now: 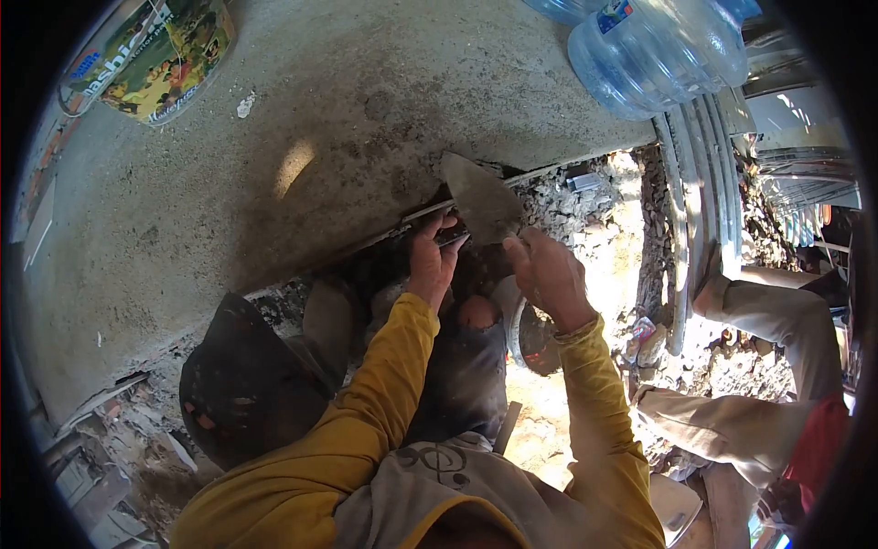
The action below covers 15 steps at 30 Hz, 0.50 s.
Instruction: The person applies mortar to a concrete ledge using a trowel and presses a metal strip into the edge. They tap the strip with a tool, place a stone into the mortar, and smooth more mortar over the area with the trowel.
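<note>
My right hand [549, 274] grips the handle of a mason's trowel [480, 197]. Its mortar-coated blade lies against the edge of a grey concrete slab [302, 165]. My left hand [430, 261] is just left of the blade, with its fingers curled over a thin pale strip [384, 233] that runs along the slab's edge. Both sleeves are yellow. Below the hands is a dark gap with rubble [585, 197] along the slab's broken edge.
A black rubber pan [242, 384] sits at lower left beside a grey stone. A printed paint can [151, 50] stands on the slab at top left, and large water bottles [658, 46] at top right. Another person's legs in beige trousers [759, 366] are at right, near stacked chairs [704, 165].
</note>
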Each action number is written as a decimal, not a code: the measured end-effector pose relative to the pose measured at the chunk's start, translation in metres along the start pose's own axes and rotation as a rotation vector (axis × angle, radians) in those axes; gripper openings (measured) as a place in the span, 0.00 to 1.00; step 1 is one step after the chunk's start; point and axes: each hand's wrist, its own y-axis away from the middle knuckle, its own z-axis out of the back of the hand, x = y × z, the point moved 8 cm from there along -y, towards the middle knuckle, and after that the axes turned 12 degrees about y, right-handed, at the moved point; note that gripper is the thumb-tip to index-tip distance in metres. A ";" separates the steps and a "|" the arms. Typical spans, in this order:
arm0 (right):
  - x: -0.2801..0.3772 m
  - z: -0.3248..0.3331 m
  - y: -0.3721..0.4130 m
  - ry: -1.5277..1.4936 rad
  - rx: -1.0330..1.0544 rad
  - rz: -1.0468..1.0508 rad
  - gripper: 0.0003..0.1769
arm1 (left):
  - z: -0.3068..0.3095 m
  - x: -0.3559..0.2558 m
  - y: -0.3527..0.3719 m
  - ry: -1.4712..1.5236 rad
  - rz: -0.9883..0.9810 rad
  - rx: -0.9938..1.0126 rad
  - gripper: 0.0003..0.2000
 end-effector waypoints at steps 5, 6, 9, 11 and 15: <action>-0.052 0.021 -0.010 0.118 -0.099 -0.157 0.21 | -0.010 0.000 0.009 -0.002 -0.004 -0.010 0.03; -0.053 0.021 -0.007 0.120 -0.107 -0.168 0.21 | -0.007 0.002 0.006 -0.004 0.008 -0.004 0.03; -0.039 -0.016 -0.011 -0.200 -0.002 0.001 0.20 | -0.006 0.001 0.003 -0.011 0.006 0.042 0.04; -0.005 -0.019 0.016 -0.341 -0.108 0.135 0.19 | -0.005 -0.005 0.005 -0.034 -0.079 -0.036 0.04; 0.000 -0.016 0.019 -0.182 0.049 0.034 0.19 | -0.003 0.001 0.003 -0.072 0.028 0.024 0.05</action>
